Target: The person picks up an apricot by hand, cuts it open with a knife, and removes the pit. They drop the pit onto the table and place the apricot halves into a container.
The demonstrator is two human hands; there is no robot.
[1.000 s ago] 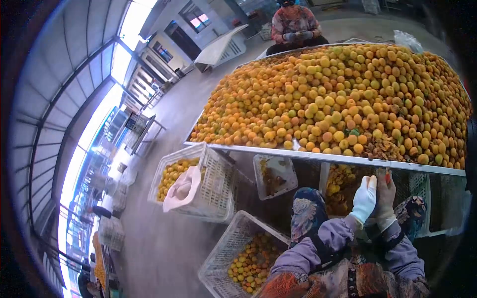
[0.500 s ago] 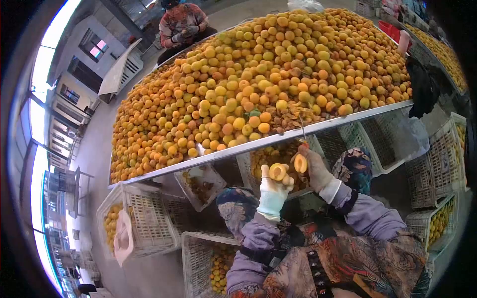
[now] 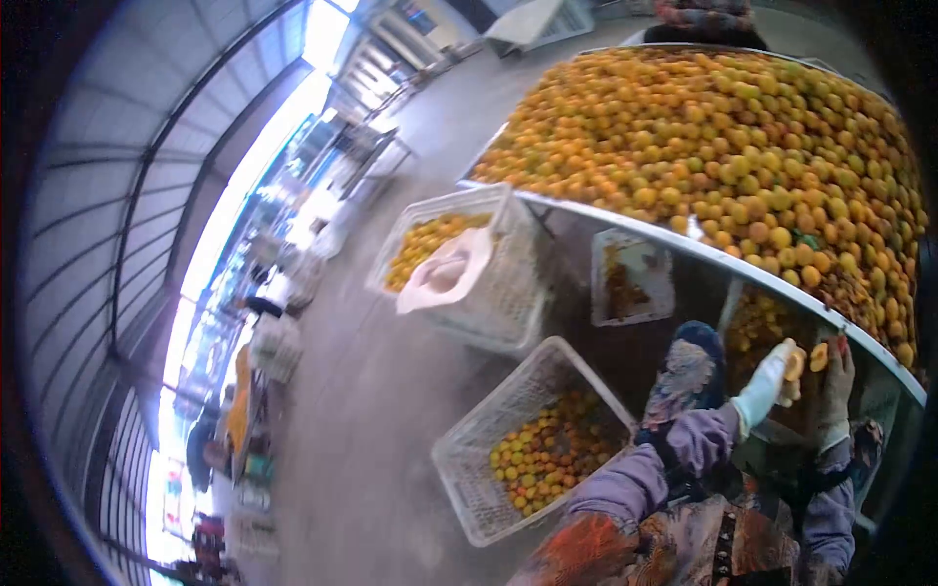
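Gloved, my left hand (image 3: 773,383) has its fingers round an apricot half (image 3: 795,363), cut face showing. My right hand (image 3: 836,379) is just to the right of it, closed on another apricot half (image 3: 819,357). Something small and red shows at the right fingertips; whether it is a knife handle I cannot tell. Both hands are over the near edge of the table (image 3: 674,240), which bears a large heap of whole apricots (image 3: 752,146). Beneath the hands, a crate of fruit (image 3: 757,322) is partly hidden.
On the floor stand a crate partly filled with apricots (image 3: 467,488), a white crate with a pink cloth (image 3: 451,272) on its rim, and a small tray of scraps (image 3: 660,305) under the table. Another person (image 3: 705,20) is behind the heap. More people and crates are at the far left.
The view has swung left, so the table and my hands now appear farther right. More of the left floor shows. Both hands still hold apricot halves.
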